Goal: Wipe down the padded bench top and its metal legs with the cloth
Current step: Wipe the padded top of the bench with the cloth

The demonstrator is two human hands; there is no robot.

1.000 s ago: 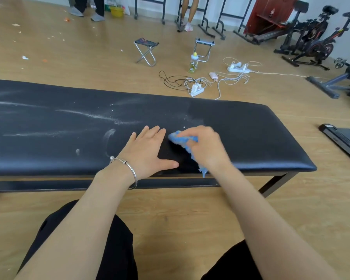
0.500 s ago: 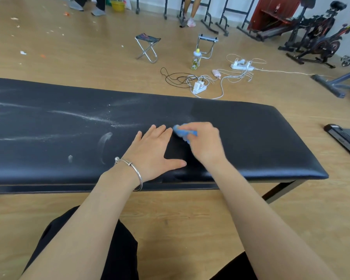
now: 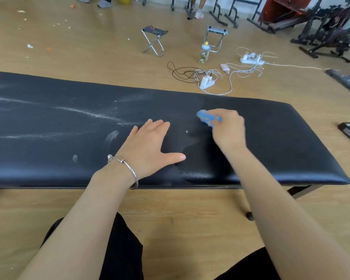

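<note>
Your left hand (image 3: 150, 146) lay flat on the padded bench top (image 3: 271, 138), close to its near edge. The four fingers were straight and close together, pointing to the far edge. The thumb stuck out wide to the right. The palm pressed down on the black pad. A thin silver bracelet (image 3: 129, 168) hung round that wrist, just over the near edge.

Your right hand (image 3: 228, 130) was on the bench top too. It was to the right of the left hand, apart from it, and nearer the far edge. Its fingers were curled round the blue cloth (image 3: 207, 117) and held it bunched up against the pad. Only a small bit of the cloth poked out on the left side of the hand. That bit was blurry, so I could not tell how the cloth was folded; it looked like a little wad.

White dust streaks (image 3: 93, 115) ran along the left part of the bench top, from the left edge to near your left hand. The right part, round the cloth and on to the right end, looked dark and shiny. Under the near right corner one metal leg (image 3: 301, 193) showed, slanting down to the wooden floor (image 3: 190, 215).

On the floor past the far edge stood a small folding stool (image 3: 155, 40), a bottle (image 3: 204, 52) with a yellow cap, and a white power strip (image 3: 207, 82) with tangled cords. Dark exercise bikes (image 3: 335, 31) stood off past the right end.
</note>
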